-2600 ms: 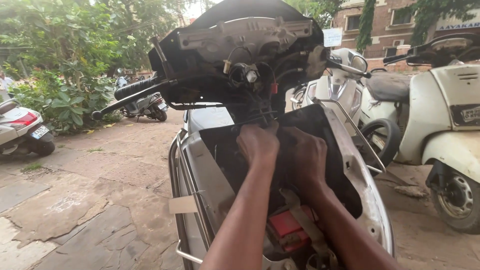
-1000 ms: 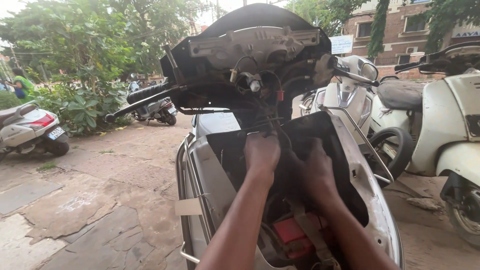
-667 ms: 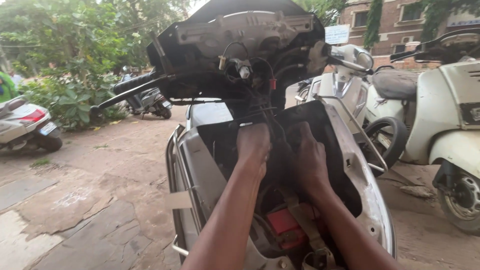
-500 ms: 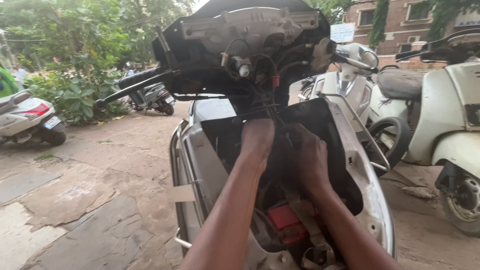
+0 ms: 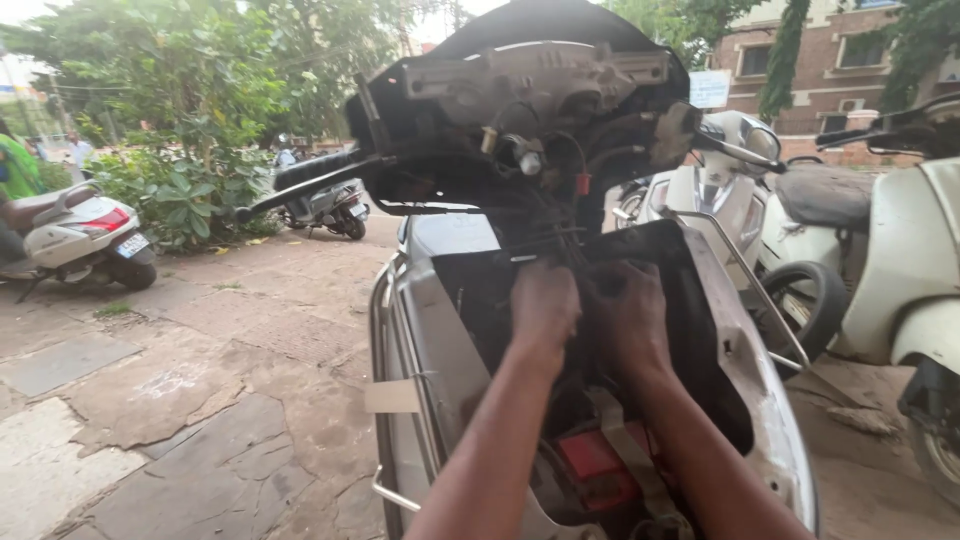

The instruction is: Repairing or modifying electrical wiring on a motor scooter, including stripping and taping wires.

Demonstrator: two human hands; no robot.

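Note:
A scooter [image 5: 430, 330] with its front panels removed stands before me, its bare handlebar head [image 5: 540, 90] and wiring exposed. My left hand [image 5: 543, 305] and my right hand [image 5: 630, 315] reach side by side into the open black front cavity [image 5: 690, 330], just below a bundle of dark cables [image 5: 560, 235]. Both hands have their fingers curled down into the cavity; what they grip is hidden. A red battery [image 5: 595, 465] with a grey strap [image 5: 630, 455] sits lower between my forearms.
White scooters [image 5: 900, 260] stand close on the right, one with a wheel [image 5: 800, 305] beside the open body. Another scooter [image 5: 75, 235] is parked far left by green bushes [image 5: 170, 190]. Uneven stone paving [image 5: 200, 400] spreads to the left. A brick building [image 5: 800, 60] stands behind.
My view has shifted slightly; both hands stay in the front cavity, with the left hand edging a little further up towards the cable bundle.

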